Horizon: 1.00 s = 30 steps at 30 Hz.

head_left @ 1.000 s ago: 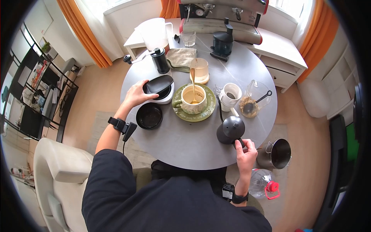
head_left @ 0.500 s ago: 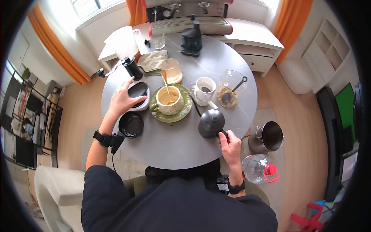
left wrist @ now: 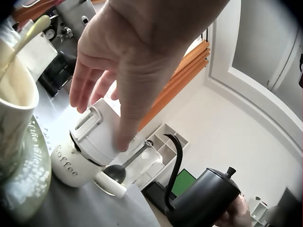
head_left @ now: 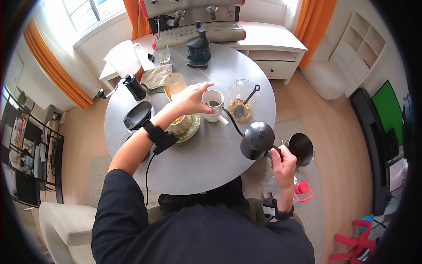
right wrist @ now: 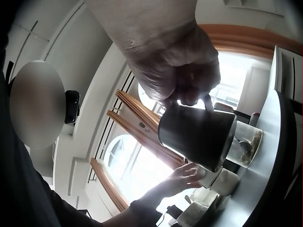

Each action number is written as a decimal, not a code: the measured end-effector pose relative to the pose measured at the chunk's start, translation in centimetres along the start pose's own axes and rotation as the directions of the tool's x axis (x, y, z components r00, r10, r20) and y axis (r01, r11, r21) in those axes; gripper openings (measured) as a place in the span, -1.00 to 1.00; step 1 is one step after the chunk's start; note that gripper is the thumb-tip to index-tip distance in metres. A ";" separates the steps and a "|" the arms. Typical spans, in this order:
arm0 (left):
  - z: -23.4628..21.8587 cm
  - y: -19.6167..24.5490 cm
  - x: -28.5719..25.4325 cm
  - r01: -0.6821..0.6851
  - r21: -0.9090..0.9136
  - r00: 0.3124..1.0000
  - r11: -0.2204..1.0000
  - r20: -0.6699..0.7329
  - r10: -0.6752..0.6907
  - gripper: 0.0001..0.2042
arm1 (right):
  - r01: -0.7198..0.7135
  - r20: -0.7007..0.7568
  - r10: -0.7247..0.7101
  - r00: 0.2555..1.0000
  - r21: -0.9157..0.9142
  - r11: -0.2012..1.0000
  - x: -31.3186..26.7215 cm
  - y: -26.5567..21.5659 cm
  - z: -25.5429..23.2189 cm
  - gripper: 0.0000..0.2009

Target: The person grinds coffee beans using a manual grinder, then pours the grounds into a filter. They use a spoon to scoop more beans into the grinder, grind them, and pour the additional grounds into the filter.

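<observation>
My left hand [head_left: 193,100] reaches across the table with spread fingers around a white coffee dripper [left wrist: 106,130]. Its thumb overlaps the dripper's side in the left wrist view. Beneath the dripper stands a white mug [left wrist: 71,168] lettered "Coffee". With my right hand [head_left: 285,167] I grip the handle of a black gooseneck kettle [head_left: 256,140], raised over the table's right edge, its spout pointing toward the dripper. Under my left forearm, partly hidden, a cream cup [head_left: 178,128] holding a golden spoon [left wrist: 28,38] sits on a green saucer [head_left: 194,125].
Right of the dripper stands a glass jug [head_left: 243,115] with a black scoop inside. At left are a black oval dish [head_left: 138,114] and a hand grinder [head_left: 134,87]. A folded cloth [head_left: 156,77] lies behind. A metal bucket [head_left: 301,148] and plastic bottle [head_left: 271,187] stand beyond the table's right edge.
My left hand has left the black dish and swung right over the cup to the dripper. My right hand has lifted the kettle and moved it rightward. The head view has shifted.
</observation>
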<state>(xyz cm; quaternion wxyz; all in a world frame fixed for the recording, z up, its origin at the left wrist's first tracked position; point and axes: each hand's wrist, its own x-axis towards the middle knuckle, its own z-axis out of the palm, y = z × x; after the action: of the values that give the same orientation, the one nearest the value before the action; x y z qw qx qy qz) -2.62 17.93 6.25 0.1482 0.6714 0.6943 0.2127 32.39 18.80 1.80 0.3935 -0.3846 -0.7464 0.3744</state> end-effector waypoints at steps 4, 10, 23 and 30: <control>1.0 -0.1 -0.3 0.033 0.050 0.996 0.998 -0.088 -0.029 -0.09 | -0.004 0.002 0.004 1.000 0.002 1.000 1.4 0.3 -0.5 -0.63; 2.0 0.1 -0.6 0.030 0.041 0.990 0.999 -0.142 -0.024 -0.08 | 0.038 -0.018 -0.039 0.999 -0.058 0.998 2.9 -0.5 -0.4 -0.61; 2.3 0.1 -0.2 0.057 0.025 0.985 0.998 -0.163 -0.052 -0.04 | 0.131 0.011 -0.131 0.991 -0.154 0.979 5.8 -3.4 -0.6 -0.59; 1.0 -0.1 -0.7 0.019 -0.090 0.997 0.996 -0.070 -0.026 0.01 | 0.172 0.043 -0.166 0.985 -0.220 0.960 6.8 -4.1 -0.7 -0.57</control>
<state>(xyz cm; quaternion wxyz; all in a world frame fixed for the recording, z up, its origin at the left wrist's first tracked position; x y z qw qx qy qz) -2.19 17.36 5.30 0.1558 0.6483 0.6964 0.2655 29.12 23.13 7.69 0.3696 -0.3566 -0.8183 0.2581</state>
